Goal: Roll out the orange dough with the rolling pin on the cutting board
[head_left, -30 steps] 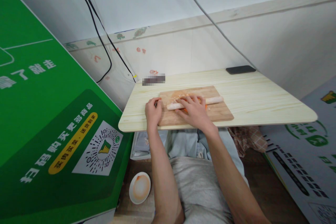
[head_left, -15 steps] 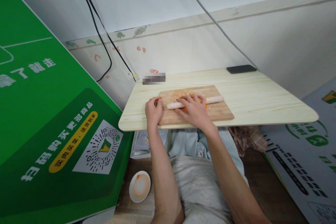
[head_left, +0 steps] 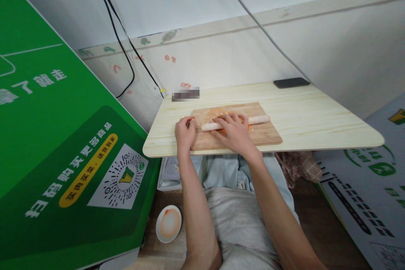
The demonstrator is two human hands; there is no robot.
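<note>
A pale, floury rolling pin [head_left: 258, 120] lies slantwise over a wooden cutting board [head_left: 265, 136]. My right hand [head_left: 233, 131] is laid over the pin's middle, fingers across it and thumb on the near side. Beneath the pin and hand, a bit of flat orange stuff [head_left: 249, 128] shows, possibly dough; most of it is hidden. At the board's left edge, my left hand [head_left: 185, 135] is curled with thumb and forefinger close together. What those fingers hold, if anything, I cannot make out. Crumbs and an orange smear mark the board's far part.
The board rests on a light wood-grain table [head_left: 329, 122]. A black phone-like slab [head_left: 291, 82] lies at the back right, and a blurred-out item [head_left: 185, 94] at the back left. An orange-stained white bowl [head_left: 168, 224] sits below the table. Green panels [head_left: 38, 135] stand left.
</note>
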